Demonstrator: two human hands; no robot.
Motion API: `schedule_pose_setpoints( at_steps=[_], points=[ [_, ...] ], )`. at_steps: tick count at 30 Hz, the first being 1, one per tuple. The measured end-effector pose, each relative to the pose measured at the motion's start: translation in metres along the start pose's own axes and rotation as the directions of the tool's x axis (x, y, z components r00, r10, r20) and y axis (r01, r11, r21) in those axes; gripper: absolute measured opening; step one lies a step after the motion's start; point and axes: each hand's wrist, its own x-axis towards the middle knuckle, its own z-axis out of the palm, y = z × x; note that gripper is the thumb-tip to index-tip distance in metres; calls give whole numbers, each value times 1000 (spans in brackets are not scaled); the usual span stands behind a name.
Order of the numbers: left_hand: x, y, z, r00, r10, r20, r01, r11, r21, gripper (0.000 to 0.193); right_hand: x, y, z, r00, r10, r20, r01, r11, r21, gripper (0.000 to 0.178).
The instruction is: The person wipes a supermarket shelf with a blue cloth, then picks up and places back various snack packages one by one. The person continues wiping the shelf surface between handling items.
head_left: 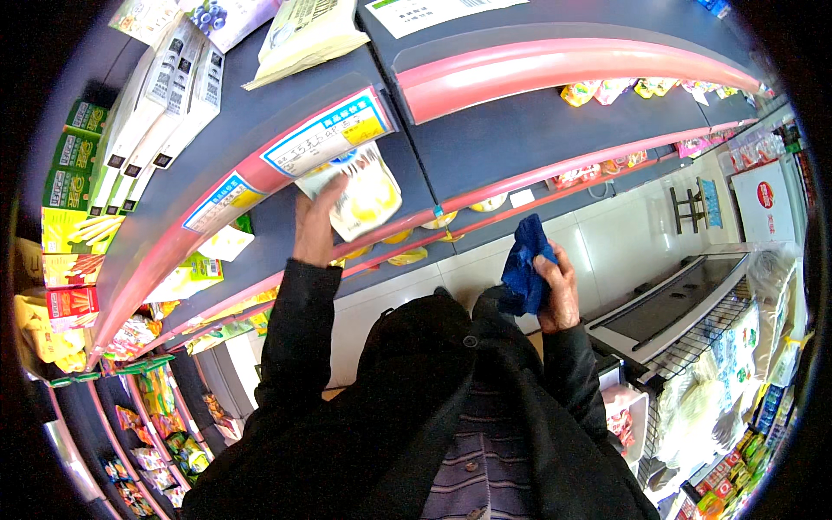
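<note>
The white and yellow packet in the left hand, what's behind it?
Behind the packet in the left hand: dark shelf board and its pink edge strip. Whatever stands directly behind it is covered.

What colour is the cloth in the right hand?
Dark blue; the cloth bunched in the right hand shows best in the head view.

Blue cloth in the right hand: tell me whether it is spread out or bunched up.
Bunched up. The blue cloth is crumpled into a wad in the right hand, whose fingers wrap around it; only a rumpled end sticks out above.
</note>
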Motion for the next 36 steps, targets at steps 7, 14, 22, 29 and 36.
schedule_pose_setpoints(
  at_steps=[7, 14, 22, 29, 36],
  points=[
    [-55, -13, 49, 962, -94, 257, 79, 995, 68, 50, 13, -42, 69, 919, -371, -132, 354, 925, -140, 40],
    [-76, -22, 70, 912, -191, 362, 88, 955, 283, 52, 23, -23, 136, 627, -683, 374, 736, 364, -570, 44],
    [-65, -21, 79, 940, -222, 257, 243, 968, -53, 54, 54, -27, 87, 721, -690, 63, 592, 566, -574, 34],
    [-31, 0, 106, 977, -155, 145, 194, 928, -318, 47, -11, 0, 66, 661, -312, 683, 733, 465, -497, 42],
    [9, -8, 85, 968, -198, 155, 239, 915, -324, 38, -11, 3, 2, 985, -170, -23, 148, 906, -397, 32]
  ],
)
